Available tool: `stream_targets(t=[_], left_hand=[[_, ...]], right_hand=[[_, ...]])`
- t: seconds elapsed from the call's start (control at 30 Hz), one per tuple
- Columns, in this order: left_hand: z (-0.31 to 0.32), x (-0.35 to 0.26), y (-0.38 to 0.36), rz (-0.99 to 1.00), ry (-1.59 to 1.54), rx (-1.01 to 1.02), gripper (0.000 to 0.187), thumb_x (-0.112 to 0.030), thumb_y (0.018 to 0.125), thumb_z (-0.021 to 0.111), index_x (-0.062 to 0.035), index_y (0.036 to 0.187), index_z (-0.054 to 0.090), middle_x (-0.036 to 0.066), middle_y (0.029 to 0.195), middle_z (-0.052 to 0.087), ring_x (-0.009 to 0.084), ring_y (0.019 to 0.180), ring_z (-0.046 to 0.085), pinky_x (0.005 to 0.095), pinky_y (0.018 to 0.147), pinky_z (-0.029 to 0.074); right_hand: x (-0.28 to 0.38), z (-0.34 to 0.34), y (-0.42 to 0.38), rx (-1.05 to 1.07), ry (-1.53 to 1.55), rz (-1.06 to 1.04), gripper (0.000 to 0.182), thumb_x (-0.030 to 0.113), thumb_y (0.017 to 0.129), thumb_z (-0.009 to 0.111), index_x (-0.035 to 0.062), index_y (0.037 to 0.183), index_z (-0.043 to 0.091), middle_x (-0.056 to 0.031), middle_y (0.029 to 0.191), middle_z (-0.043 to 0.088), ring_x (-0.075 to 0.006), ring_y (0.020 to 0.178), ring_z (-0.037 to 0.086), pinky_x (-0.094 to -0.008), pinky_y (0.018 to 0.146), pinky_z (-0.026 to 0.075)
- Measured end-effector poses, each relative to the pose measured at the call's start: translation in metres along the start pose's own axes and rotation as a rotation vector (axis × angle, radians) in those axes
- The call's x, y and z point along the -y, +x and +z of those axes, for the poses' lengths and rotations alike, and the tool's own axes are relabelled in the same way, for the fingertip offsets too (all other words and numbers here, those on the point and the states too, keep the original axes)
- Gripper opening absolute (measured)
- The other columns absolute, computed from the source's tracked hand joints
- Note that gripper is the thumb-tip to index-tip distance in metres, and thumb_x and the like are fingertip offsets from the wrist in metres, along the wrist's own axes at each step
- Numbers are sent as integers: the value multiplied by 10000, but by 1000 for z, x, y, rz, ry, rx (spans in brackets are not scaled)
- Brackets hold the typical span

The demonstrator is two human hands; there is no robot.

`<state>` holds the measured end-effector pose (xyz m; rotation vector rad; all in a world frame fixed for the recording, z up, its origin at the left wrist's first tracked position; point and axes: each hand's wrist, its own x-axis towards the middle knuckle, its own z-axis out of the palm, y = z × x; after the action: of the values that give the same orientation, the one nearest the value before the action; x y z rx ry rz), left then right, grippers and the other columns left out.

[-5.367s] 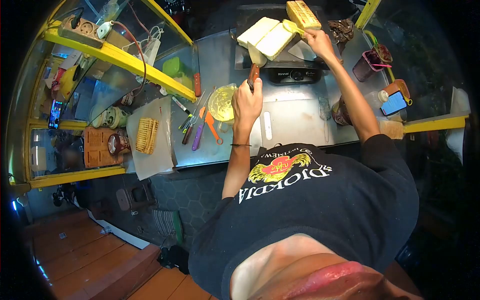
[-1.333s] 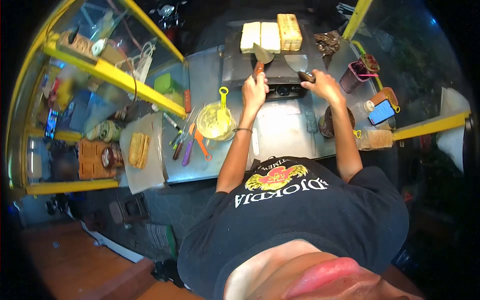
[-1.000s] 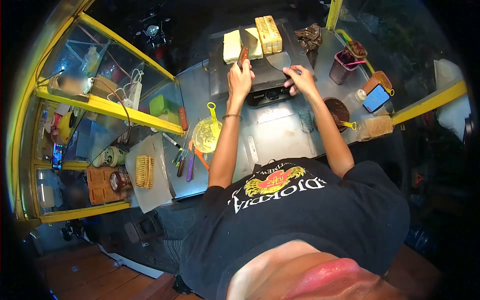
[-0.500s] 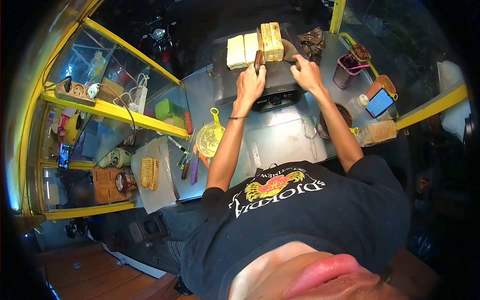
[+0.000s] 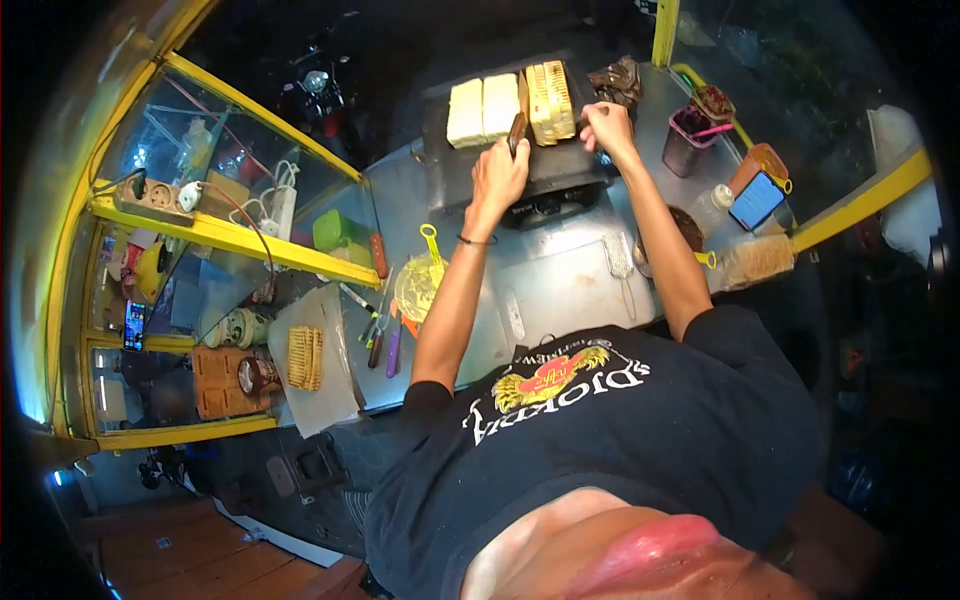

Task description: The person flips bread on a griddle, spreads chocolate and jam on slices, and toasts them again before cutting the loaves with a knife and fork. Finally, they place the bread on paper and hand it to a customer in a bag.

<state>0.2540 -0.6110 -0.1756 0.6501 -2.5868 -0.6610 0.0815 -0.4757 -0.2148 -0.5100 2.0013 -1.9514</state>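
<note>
My left hand [image 5: 500, 175] is closed round the dark wooden handle [image 5: 517, 132] of a spatula, its blade upright between bread blocks on a black griddle plate [image 5: 455, 175]. Left of it sit two pale bread blocks [image 5: 484, 110]; to its right stands a browned, striped stack of toast [image 5: 550, 103]. Close by the stack's right side, my right hand [image 5: 610, 130] has its fingers curled round a second spatula's handle, mostly hidden, and its blade cannot be made out now. Beneath the plate is a black stove [image 5: 548, 208].
On the left, sliced toast [image 5: 305, 358] lies on paper beside knives [image 5: 393, 350] and a tub of yellow spread [image 5: 418, 285]. To the right are a dark container [image 5: 686, 140], a phone [image 5: 757, 200] and a grater [image 5: 618, 257]. Yellow frame bars [image 5: 235, 240] edge the stall.
The right spatula's blade, visible against the toast stack before, no longer shows clearly. My right hand has turned and its fingers curl more. The view has shifted slightly.
</note>
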Motion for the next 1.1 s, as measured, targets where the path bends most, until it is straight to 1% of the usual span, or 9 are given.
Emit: stream_targets(t=[0.07,0.13,0.23,0.4,0.6,0.63,0.83,1.0,1.1], left_hand=[[-11,9,3,-70,-190,106,481,-412,941,468,25,851,649,202,699,665,400,782,665,487,752,496],[-22,15,5,-72,-207,72,478,-413,940,467,9,803,646,141,629,653,353,734,670,458,730,495],[-24,33,12,-85,-167,113,475,-404,941,449,8,825,656,146,640,659,353,732,673,455,725,498],[-19,34,19,15,-128,172,464,-380,941,461,12,759,628,160,632,651,344,696,668,444,701,495],[-23,32,13,3,-238,144,413,-365,951,474,-1,791,587,91,601,604,202,617,604,366,629,455],[-25,32,10,-27,-206,133,416,-370,951,469,-7,786,589,89,606,606,200,621,600,361,638,451],[-34,34,6,8,-190,199,428,-363,952,453,-4,739,550,95,623,597,209,637,592,366,645,448],[-22,38,8,52,-174,208,424,-375,948,463,3,810,596,130,607,618,267,620,635,405,630,475],[-18,44,-2,28,-365,163,420,-364,951,472,6,799,600,91,590,603,198,580,590,365,587,450]], right_hand=[[27,0,-19,-21,-276,-91,278,212,860,576,-38,950,656,-128,600,650,-172,445,617,-339,478,506],[-6,-14,-9,-235,-625,-783,283,222,865,577,-22,977,666,-100,584,642,-170,454,622,-331,461,500],[30,-49,-50,-8,-279,-48,304,249,862,583,-22,968,671,-105,560,624,-167,387,571,-310,395,461],[-18,-46,-19,4,103,165,254,199,824,580,-50,835,632,-172,558,613,-180,347,536,-313,332,405],[28,-13,-32,-24,-454,-213,289,223,855,565,-22,975,656,-163,628,661,-189,470,634,-323,522,521],[11,-15,-30,-224,-575,-496,315,259,822,570,-41,871,657,-240,629,633,-334,585,675,-429,679,527],[-5,-61,-33,65,-22,131,269,199,843,573,-56,895,642,-151,561,626,-169,363,546,-302,365,432],[-11,-41,-9,115,105,201,293,193,864,564,-61,999,618,-140,607,651,-171,408,584,-297,397,459],[32,-30,-19,70,-240,-64,287,201,901,548,-58,981,642,-127,601,650,-166,445,618,-296,439,490]])
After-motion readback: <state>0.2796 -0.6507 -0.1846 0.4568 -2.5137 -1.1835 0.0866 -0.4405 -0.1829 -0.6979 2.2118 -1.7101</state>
